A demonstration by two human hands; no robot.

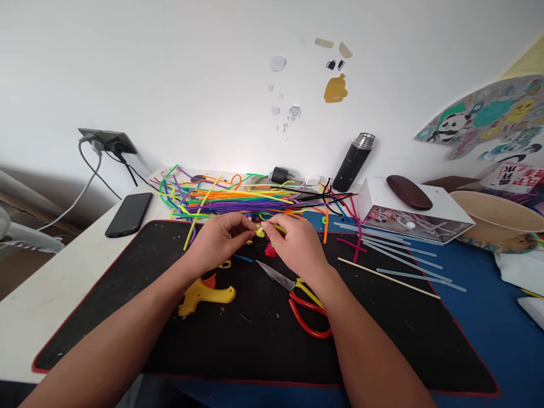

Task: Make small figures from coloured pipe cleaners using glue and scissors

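My left hand point(221, 238) and my right hand point(295, 245) meet above the middle of the black mat point(178, 351), fingertips pinched together. Between them is a small bent piece of yellow pipe cleaner point(260, 232), gripped from both sides; its exact shape is partly hidden by the fingers. Just below it lies a small red-pink coil point(270, 250). Scissors with red and yellow handles point(293, 285) rest under my right wrist, blades slightly apart. A yellow glue gun point(208, 294) lies beside my left forearm.
A pile of colourful pipe cleaners point(242, 199) spreads along the wall. A black phone point(128, 215) lies at left. Behind right stand a black thermos point(353, 162) and a white box point(382, 195). Translucent glue sticks point(410, 259) and a thin wooden stick point(389, 278) lie at right.
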